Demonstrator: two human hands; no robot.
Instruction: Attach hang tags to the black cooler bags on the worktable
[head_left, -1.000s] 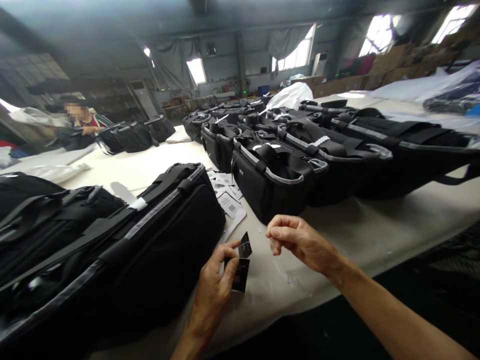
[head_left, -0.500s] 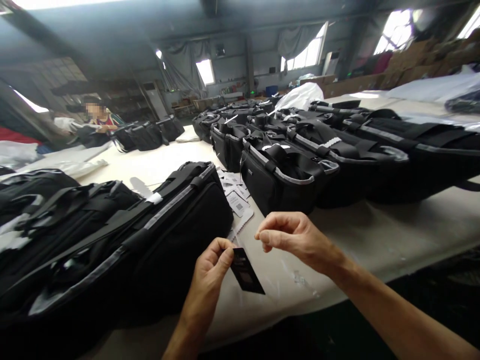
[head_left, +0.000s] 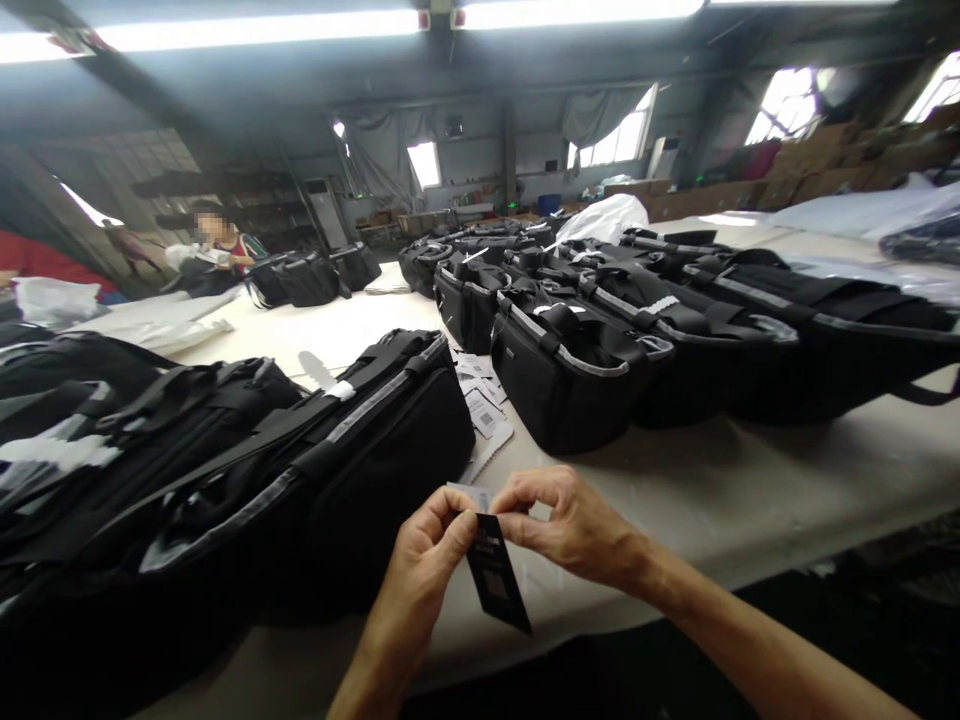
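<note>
My left hand pinches the top of a black tag that hangs down over the table's front edge. Thumb and forefinger of my right hand are pressed together at the tag's top right corner. A white tag shows behind the fingers of both hands. Beyond them, several white paper tags lie loose on the pale table, between a black bag on the left and another black bag on the right.
Rows of black bags stand on the right, with more bags at the left. A white plastic bag lies behind the right group. At the far left, a person is beside smaller bags.
My right hand has moved down and left onto the tag's top. A white tag now shows behind my fingers. The view has tilted up a little.
</note>
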